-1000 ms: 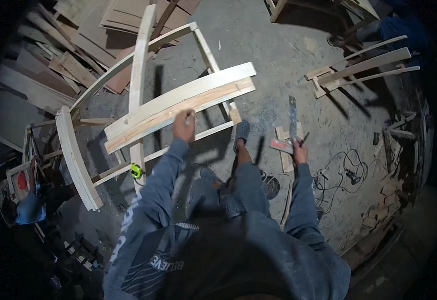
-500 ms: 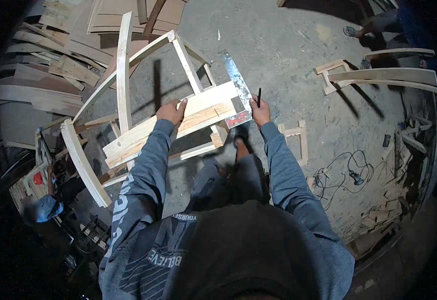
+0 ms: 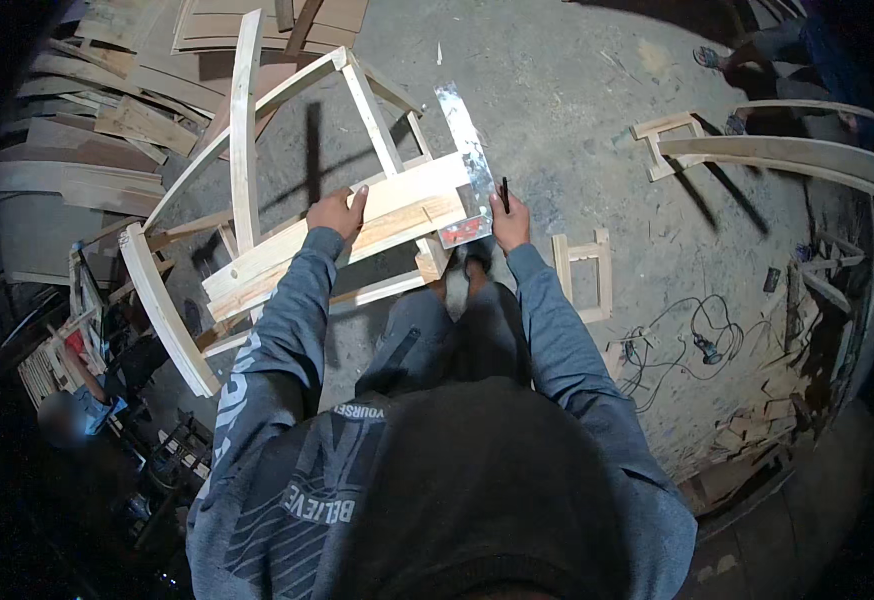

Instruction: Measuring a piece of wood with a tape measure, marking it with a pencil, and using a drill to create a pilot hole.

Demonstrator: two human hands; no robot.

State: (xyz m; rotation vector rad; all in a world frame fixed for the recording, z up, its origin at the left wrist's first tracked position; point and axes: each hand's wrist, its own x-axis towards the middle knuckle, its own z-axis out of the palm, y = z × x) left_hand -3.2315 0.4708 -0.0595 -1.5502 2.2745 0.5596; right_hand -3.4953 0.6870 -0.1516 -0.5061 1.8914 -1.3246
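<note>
Two pale boards (image 3: 412,200), side by side, slanting across a wooden frame (image 3: 369,115); their right end sits toward the frame's near right corner. Metal square (image 3: 470,150) at that end, long blade running out past the boards' far edge, red-marked stock by their near corner.

Left hand (image 3: 335,215) at the far edge of the boards, about mid-length: fingers bent, thumb apart. Right hand (image 3: 512,222) closed on the square's outer side, a dark pencil (image 3: 504,195) standing up from the same fingers.

Frame stands on a grey concrete floor (image 3: 577,130), scuffed, specked with shavings. Long upright timber (image 3: 244,130) at the frame's left; curved pieces (image 3: 167,310) beyond its left end. Right of the person: small rectangular frame (image 3: 605,275), then tangled cable (image 3: 702,345) and offcuts (image 3: 772,415). Farther off, a long-legged wooden piece (image 3: 767,155). Sheets and planks (image 3: 107,130) heaped past the frame's far left side.

Left fingertips hidden; cannot tell grip from rest. Unclear whether blade overlaps or abuts the board ends. Frame's lower parts covered by boards and forearm. Two other people, one at far right, one at lower left, mostly lost in shadow.
</note>
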